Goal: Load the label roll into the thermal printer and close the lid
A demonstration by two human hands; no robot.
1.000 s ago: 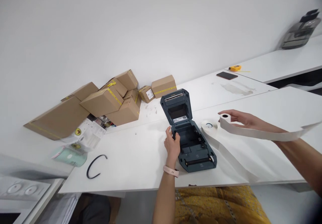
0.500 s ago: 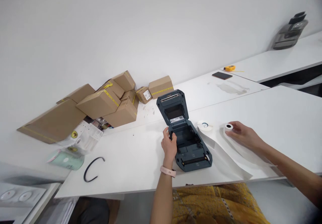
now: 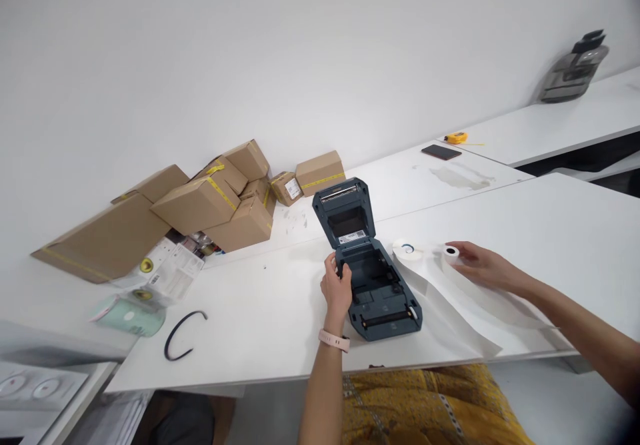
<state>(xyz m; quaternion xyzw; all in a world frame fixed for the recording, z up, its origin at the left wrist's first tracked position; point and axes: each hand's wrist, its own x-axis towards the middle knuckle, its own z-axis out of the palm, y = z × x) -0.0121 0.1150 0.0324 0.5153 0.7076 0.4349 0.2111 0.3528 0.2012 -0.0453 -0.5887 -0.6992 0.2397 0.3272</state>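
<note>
A dark blue label printer (image 3: 373, 278) sits on the white table (image 3: 260, 312) with its lid swung up. My left hand (image 3: 336, 290) grips its left side wall, fingers curled over the edge. My right hand (image 3: 480, 266) rests on the table to the right, fingers closed on a small white paper roll (image 3: 451, 252). A long white paper strip (image 3: 495, 302) runs from that roll along my forearm. A wider white strip (image 3: 445, 322) and a second small roll (image 3: 407, 249) lie between the printer and my right hand.
Several cardboard boxes (image 3: 210, 198) are piled at the back left, with leaflets (image 3: 167, 268) and a pale green roll (image 3: 131, 315) before them. A black curved band (image 3: 183, 334) lies at the front left. A phone (image 3: 441, 152) and yellow tape measure (image 3: 456, 138) lie behind.
My right hand came down from the air and set the small roll on the table, the paper strip settling flat. My left hand stayed on the printer.
</note>
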